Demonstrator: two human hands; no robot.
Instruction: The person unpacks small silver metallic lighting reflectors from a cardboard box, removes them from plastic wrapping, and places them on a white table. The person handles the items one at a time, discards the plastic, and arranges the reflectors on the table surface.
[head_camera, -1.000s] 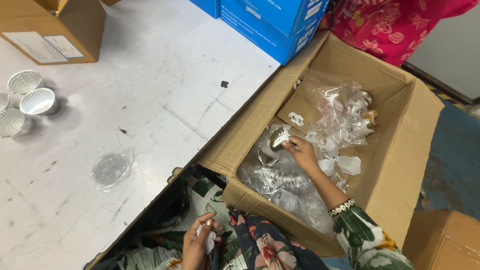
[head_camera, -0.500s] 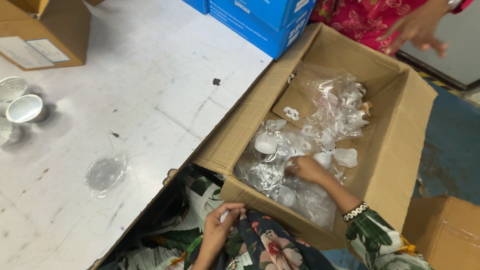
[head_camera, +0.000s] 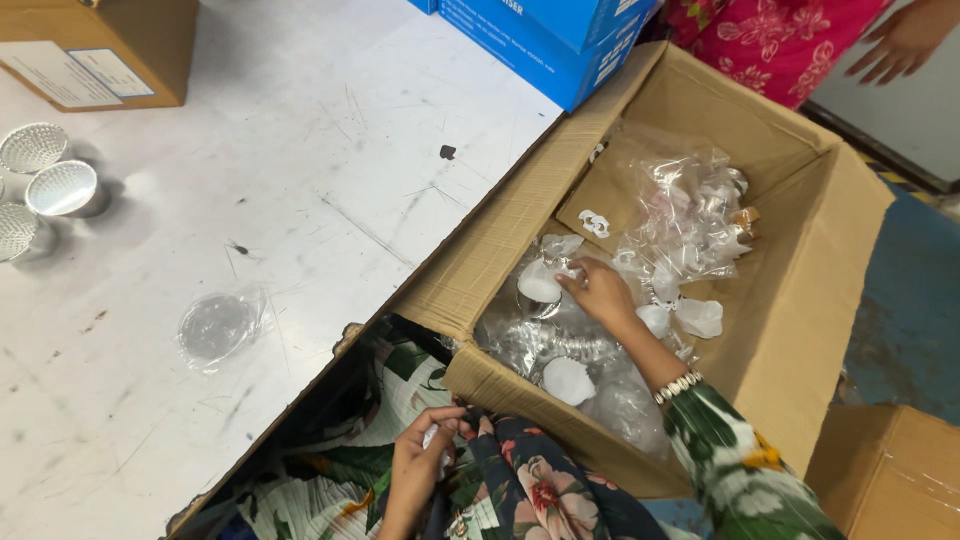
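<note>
At the centre of the frame the person's right hand (head_camera: 600, 290) reaches into an open cardboard box (head_camera: 800, 290), its fingers curled together on a small bagged white part (head_camera: 543, 281) lying among a heap of clear plastic bags (head_camera: 690, 220) that fills the box's middle. More bagged white pieces lie just beside the wrist. At the bottom centre, the left hand (head_camera: 418, 470) rests in the lap on flowered cloth, fingers pinched together on something small and pale that cannot be made out. On the white table (head_camera: 300, 150) at the left lie a clear plastic bag (head_camera: 215, 327) and, at the far left edge, three shiny reflector cups (head_camera: 45, 185). Blue boxes (head_camera: 560, 35) stand at the top; another person's hand (head_camera: 895, 45) shows at the upper right.
</note>
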